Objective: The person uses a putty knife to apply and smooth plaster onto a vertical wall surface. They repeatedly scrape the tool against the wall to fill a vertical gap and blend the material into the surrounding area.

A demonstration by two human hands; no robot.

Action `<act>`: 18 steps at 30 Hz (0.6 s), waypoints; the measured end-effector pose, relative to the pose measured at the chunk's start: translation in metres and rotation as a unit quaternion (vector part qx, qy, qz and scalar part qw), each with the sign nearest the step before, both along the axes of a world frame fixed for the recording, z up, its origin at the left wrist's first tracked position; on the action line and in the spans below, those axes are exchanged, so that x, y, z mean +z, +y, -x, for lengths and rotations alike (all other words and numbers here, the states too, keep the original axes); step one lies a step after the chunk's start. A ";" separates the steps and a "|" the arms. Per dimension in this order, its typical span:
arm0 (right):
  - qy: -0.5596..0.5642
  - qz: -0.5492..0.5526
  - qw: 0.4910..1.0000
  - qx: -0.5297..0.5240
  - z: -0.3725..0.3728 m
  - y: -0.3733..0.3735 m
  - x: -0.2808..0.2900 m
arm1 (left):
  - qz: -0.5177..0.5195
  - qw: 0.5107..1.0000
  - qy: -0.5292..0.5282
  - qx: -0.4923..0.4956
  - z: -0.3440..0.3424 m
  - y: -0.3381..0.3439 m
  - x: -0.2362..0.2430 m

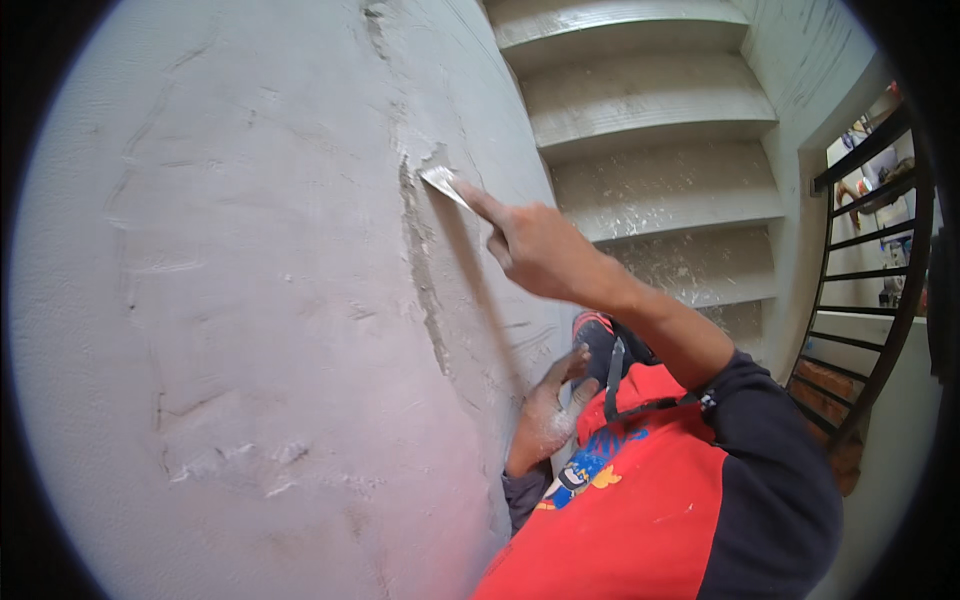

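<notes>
My right hand [535, 240] is closed around a putty knife [446, 188], its index finger stretched along the tool. The blade's edge touches the grey wall [250, 330], just right of the upper end of a long, rough crack [425, 290]. A small patch of wet-looking filler [435, 156] shows beside the blade. Lower down, close to my body and the wall, my left hand [552, 408] has its thumb and fingers apart. White dust covers its skin, and nothing shows in it.
Concrete stairs [655, 185] spattered with white rise to the right of the wall. A black metal railing [865, 270] stands at the far right, with bricks [825, 385] behind it. My dark shoe [597, 345] is below my right forearm. Another rough patch [240, 462] marks the lower left wall.
</notes>
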State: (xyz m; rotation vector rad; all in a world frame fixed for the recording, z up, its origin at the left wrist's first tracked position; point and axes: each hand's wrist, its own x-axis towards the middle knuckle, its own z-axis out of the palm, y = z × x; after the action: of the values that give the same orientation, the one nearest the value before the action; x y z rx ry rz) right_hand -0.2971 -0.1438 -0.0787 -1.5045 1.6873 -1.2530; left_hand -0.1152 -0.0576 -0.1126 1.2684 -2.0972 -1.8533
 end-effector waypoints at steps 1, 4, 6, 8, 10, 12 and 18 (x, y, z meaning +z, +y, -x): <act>0.018 0.004 1.000 0.000 -0.001 0.002 -0.001 | 0.002 1.000 0.005 -0.005 -0.001 0.000 -0.003; 0.037 -0.019 0.999 -0.014 0.004 -0.009 0.001 | 0.003 1.000 0.018 -0.003 -0.003 -0.002 -0.015; 0.042 0.007 0.998 -0.037 -0.001 -0.013 -0.011 | 0.001 1.000 0.021 0.002 0.000 -0.001 -0.015; 0.029 0.000 0.999 -0.023 -0.009 -0.008 0.004 | 0.018 1.000 -0.002 0.003 -0.006 -0.001 -0.016; 0.029 -0.008 0.999 -0.020 -0.008 -0.007 0.001 | 0.007 1.000 0.026 -0.007 -0.004 0.006 -0.017; 0.042 -0.001 0.999 -0.027 -0.004 -0.008 -0.002 | 0.040 0.999 0.002 -0.029 0.001 0.001 -0.015; 0.089 -0.031 0.995 -0.020 0.002 -0.014 0.021 | 0.030 0.999 0.034 -0.010 -0.003 -0.007 -0.007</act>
State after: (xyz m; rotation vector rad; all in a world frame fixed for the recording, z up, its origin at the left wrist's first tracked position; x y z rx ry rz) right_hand -0.2995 -0.1575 -0.0580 -1.5920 1.8617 -1.1040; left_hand -0.1126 -0.0642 -0.1191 1.1587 -2.1212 -1.7996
